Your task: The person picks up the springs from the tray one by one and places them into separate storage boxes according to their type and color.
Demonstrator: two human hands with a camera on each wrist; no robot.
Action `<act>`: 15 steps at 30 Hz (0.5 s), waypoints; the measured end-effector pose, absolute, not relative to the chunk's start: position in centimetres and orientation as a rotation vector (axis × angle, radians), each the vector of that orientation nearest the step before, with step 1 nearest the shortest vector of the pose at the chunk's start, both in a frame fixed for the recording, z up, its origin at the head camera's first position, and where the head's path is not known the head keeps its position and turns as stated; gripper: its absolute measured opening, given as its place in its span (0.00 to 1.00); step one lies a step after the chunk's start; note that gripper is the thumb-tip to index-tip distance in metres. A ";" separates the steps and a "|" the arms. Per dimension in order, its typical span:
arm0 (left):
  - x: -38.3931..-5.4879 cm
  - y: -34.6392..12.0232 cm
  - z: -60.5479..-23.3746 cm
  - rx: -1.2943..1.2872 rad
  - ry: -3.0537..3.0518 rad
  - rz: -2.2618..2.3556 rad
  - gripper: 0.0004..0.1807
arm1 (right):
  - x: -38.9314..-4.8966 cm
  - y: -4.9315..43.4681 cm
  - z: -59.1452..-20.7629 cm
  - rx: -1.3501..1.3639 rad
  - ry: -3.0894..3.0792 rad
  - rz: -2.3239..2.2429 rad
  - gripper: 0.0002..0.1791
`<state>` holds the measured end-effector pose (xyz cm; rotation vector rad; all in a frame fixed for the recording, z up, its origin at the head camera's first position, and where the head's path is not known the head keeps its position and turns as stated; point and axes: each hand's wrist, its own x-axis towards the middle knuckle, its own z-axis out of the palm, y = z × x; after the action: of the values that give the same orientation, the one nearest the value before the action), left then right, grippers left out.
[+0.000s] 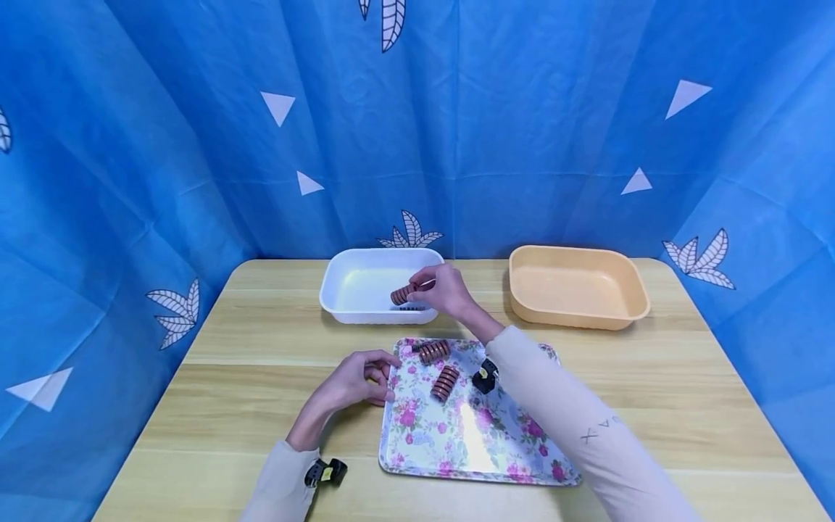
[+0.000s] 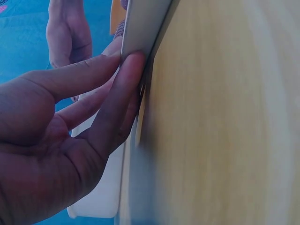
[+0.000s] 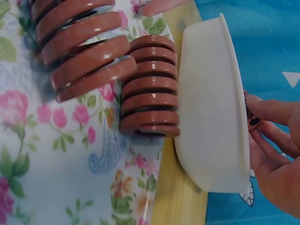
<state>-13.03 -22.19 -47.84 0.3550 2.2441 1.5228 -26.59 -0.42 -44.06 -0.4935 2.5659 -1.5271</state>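
Note:
My right hand (image 1: 443,290) pinches a brown coil spring (image 1: 401,294) over the white bin (image 1: 335,290); in the right wrist view the bin's wall hides most of that spring. A small dark piece (image 1: 411,309) shows low inside the bin, too little to tell its kind. My left hand (image 2: 70,122) pinches the left rim of a flowered tray (image 1: 417,449) between thumb and fingers. On the tray lie two brown coil springs, one near the far edge (image 3: 150,86) and one closer (image 1: 446,383). Beside the far one sits a small dark item (image 1: 416,348).
A peach-coloured bin (image 1: 577,319) stands at the back right of the wooden table (image 1: 261,348). Behind the table hangs a blue curtain (image 1: 489,130) with white leaves and triangles. My right forearm crosses over the tray's right side.

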 end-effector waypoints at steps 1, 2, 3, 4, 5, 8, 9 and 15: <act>-13.0 -22.2 -47.9 0.356 2.246 1.523 0.29 | -26.6 -0.6 -44.1 -0.491 2.570 -1.513 0.15; -13.0 -22.2 -47.9 0.356 2.247 1.522 0.29 | -26.6 -0.7 -44.2 -0.487 2.574 -1.496 0.15; -13.0 -22.2 -48.0 0.354 2.247 1.522 0.29 | -26.5 -0.8 -44.3 -0.486 2.577 -1.482 0.15; -13.0 -22.2 -48.0 0.352 2.249 1.522 0.29 | -26.5 -1.0 -44.3 -0.483 2.579 -1.470 0.15; -13.0 -22.2 -48.0 0.349 2.249 1.524 0.29 | -26.6 -1.1 -44.3 -0.482 2.580 -1.459 0.16; -13.0 -22.2 -48.1 0.338 2.243 1.530 0.29 | -26.6 -1.4 -44.3 -0.475 2.583 -1.433 0.15; -13.0 -22.2 -48.1 0.338 2.240 1.532 0.29 | -26.6 -1.5 -44.3 -0.477 2.585 -1.426 0.15; -13.0 -22.2 -48.1 0.354 2.246 1.529 0.29 | -27.0 -2.2 -44.3 -0.500 2.602 -1.375 0.14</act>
<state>-13.02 -22.22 -48.07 0.3541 2.2464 1.5291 -26.95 -2.17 -44.31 -0.4996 2.6016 -1.3754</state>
